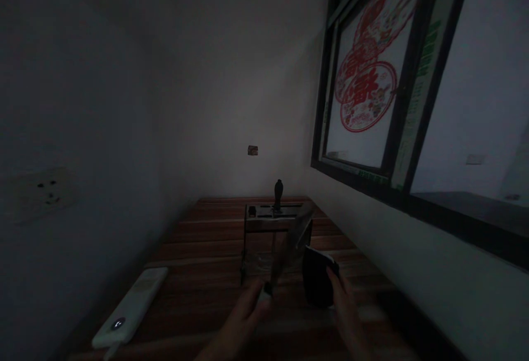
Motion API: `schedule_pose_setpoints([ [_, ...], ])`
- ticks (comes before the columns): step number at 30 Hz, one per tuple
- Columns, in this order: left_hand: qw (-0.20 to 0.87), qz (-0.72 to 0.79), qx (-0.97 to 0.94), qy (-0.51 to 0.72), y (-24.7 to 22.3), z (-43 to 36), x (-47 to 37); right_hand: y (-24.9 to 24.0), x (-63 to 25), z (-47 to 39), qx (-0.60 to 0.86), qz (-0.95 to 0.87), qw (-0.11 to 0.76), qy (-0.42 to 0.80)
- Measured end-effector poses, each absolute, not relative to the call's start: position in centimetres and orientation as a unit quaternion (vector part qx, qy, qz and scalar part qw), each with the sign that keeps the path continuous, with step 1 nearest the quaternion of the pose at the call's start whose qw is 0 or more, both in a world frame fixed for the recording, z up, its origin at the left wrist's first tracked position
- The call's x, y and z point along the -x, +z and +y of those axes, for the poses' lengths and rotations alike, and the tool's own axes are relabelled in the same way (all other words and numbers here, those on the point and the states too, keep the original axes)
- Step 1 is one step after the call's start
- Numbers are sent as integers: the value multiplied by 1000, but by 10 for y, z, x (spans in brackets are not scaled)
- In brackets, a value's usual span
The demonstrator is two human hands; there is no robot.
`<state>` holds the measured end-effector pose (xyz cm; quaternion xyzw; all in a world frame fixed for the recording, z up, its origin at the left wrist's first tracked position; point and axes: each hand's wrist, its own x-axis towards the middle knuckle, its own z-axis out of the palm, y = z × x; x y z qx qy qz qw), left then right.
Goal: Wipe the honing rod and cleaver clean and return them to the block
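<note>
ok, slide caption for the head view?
Left hand holds a blurred knife, right hand a black item; rack beyond.

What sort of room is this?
Probably a dim corner in a home, perhaps for kitchen jobs: there's what looks like a knife rack on a wooden-looking table, a wall socket, and red decorations on the window.

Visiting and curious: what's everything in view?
Table: 1, brown, centre.
Rack: 1, dark, on table.
Handle: 1, black, above rack.
Corded device: 1, white, near left.
Socket: 1, pale, left.
Wall box: 1, brown, ahead.
Window: 1, dark frame, right.
Decorations: several, red, on window.
Panel: 1, pale, in window.
Walls: several, grey, around.
Bladed tool: 1, grey, before rack.
Unclear item: 1, black, right of tool.
Left grip: 1, bare, holding tool.
Right grip: 1, bare, holding item.
</note>
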<state>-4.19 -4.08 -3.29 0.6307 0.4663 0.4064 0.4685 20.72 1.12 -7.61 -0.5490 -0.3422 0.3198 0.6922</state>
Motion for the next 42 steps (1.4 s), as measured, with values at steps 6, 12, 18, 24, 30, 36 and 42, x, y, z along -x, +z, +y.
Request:
schedule_pose_setpoints([
  [6,339,479,-669,456,-52,-33,34,-76,-208,13,578,-307,672,347],
  [12,254,550,-628,489,-59,-13,32,-70,-206,11,583,-308,671,339],
  [18,272,531,-638,486,-61,-9,30,-58,-203,4,587,-295,668,348],
  [24,292,537,-623,489,-61,-12,25,-67,-206,7,587,-308,665,343],
  [30,319,511,-641,475,-54,-17,12,-68,-205,8,580,-309,670,344],
  [36,404,538,-610,418,-65,-27,2,-60,-202,2,581,-293,674,351],
  [42,407,525,-609,434,-71,-27,0,-59,-201,-1,574,-304,674,352],
])
